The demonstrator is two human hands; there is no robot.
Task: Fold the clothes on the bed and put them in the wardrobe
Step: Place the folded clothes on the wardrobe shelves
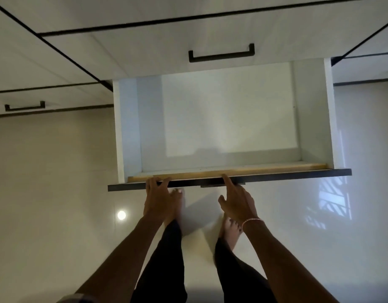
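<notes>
I look straight down into a pulled-out white wardrobe drawer (230,119) with nothing inside it. Its dark front panel (298,172) with a pale wooden top strip lies nearest me. My left hand (158,197) rests its fingers over the top of that front edge, left of centre. My right hand (236,200), with a bead bracelet at the wrist, touches the same edge with a straight index finger, thumb spread. No clothes and no bed are in view.
Above the open drawer is a closed white drawer front with a black bar handle (221,54). Another handle (24,106) shows on the unit at the left. My bare feet (231,232) stand on glossy pale floor (46,193) just below the drawer front.
</notes>
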